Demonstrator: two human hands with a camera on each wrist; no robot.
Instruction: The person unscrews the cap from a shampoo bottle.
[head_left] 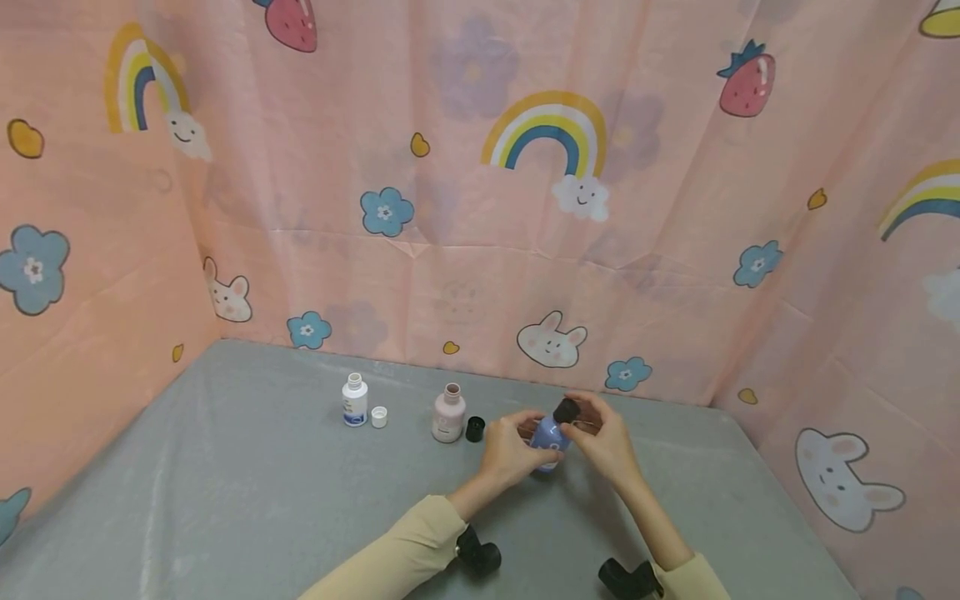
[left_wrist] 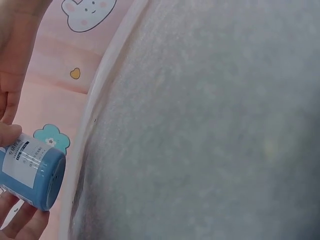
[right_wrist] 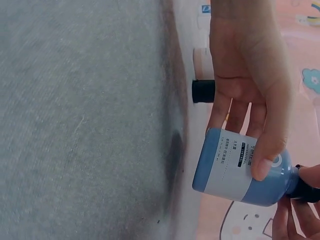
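Note:
My left hand [head_left: 508, 454] grips the body of a blue bottle [head_left: 549, 437] above the table, with the thumb across its front. My right hand [head_left: 609, 443] pinches the black cap [head_left: 566, 410] on top of that bottle. The bottle tilts, its cap leaning toward the right hand. In the right wrist view a white label [right_wrist: 229, 162] with dark print shows on the bottle, and the cap [right_wrist: 305, 192] sits at its neck between fingers. The left wrist view shows the bottle's base [left_wrist: 52, 182]; its cap is out of that frame.
Left of the hands stand an uncapped pinkish bottle [head_left: 448, 417] with a black cap [head_left: 475, 429] beside it, and an uncapped white bottle [head_left: 355, 402] next to a white cap [head_left: 379, 417]. A pink patterned curtain [head_left: 465, 283] hangs behind the grey table [head_left: 247, 467].

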